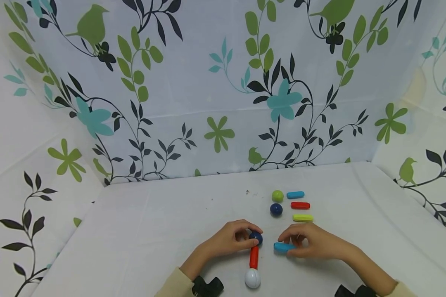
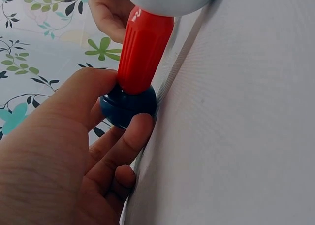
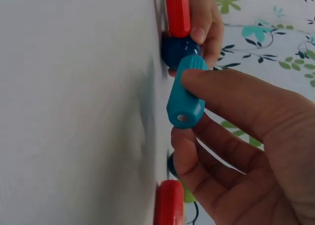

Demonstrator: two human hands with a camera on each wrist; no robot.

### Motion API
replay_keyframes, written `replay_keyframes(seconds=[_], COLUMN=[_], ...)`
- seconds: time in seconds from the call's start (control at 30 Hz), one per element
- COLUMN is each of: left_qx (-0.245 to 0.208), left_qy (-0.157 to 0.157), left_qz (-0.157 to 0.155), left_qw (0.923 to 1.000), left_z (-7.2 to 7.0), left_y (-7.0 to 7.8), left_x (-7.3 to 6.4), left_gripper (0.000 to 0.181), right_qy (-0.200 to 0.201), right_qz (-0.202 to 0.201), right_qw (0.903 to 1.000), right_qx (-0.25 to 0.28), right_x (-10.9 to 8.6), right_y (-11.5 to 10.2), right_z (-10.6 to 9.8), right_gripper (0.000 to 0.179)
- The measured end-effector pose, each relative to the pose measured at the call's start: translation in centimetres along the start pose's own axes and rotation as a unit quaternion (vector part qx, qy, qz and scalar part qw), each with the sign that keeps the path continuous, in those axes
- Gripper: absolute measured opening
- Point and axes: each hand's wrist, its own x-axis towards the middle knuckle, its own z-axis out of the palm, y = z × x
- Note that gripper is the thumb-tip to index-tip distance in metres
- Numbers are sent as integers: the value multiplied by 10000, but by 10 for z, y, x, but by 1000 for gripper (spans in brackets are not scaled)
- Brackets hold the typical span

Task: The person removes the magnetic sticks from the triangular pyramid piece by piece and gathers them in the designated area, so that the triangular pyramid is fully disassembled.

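Observation:
My left hand pinches a dark blue ball between thumb and fingers. A ribbed red rod is joined to that ball, and a white ball sits at the rod's other end, nearest me. To the right, my right hand holds a light blue rod between thumb and fingertips. A small round metallic spot shows in the rod's end in the right wrist view. In the head view the light blue rod points left toward the dark blue ball, with a gap between them.
Beyond my hands lie a lime green ball, another dark blue ball, and blue, red and yellow rods. A white cloth covers the table. A leaf-patterned curtain hangs behind it.

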Motion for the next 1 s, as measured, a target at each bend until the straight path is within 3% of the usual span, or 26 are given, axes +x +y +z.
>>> replay_keyframes(seconds=[0.4,0.73,1.0], left_qx=[21,-68,-64], left_qy=[-9,33,175], left_qz=[43,67,-28], left_qw=[10000,9999,9998], left_z=[0,1,0], left_y=[-2,-3,-4], left_x=[0,0,0], left_gripper=[27,28,28], right_qy=[-354,-407,-472], right_qz=[250,517,999], right_qw=[9990,9975,9929], right_qx=[-68,-267,-437], right_x=[-14,-19,-17], right_y=[3,10,8], right_z=[-32,-36,-36], right_gripper=[21,17,18])
